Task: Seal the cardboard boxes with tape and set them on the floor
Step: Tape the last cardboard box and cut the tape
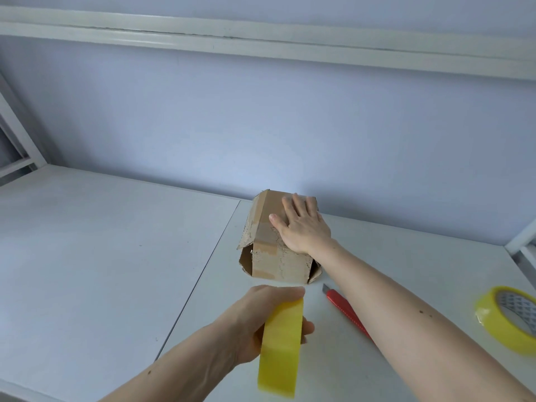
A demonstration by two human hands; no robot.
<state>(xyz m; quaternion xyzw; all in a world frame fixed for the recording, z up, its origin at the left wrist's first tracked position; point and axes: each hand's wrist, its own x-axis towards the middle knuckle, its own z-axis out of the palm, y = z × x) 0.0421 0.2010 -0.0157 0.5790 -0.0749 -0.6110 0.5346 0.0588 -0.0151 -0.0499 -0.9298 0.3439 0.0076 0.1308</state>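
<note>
The person's left hand is gripping a roll of yellow packing tape, fingers curled over the top of it and the thumb poking out on the right side; the roll is standing on edge, held above the white tabletop near the front. The right hand is lying flat, fingers straight and spread, pressing down on the top of a small, worn brown cardboard box. That box is sitting on the table close to the pale blue wall, its top flaps folded down with strips of old brownish tape across them, and the side flaps at the near end are gaping a little. Just beside the right forearm, a red utility knife is lying on the table with its blade tip pointing toward the box. Off at the right edge, well apart from the box, a second yellow tape roll is resting on the tabletop, partly cut off from sight.
</note>
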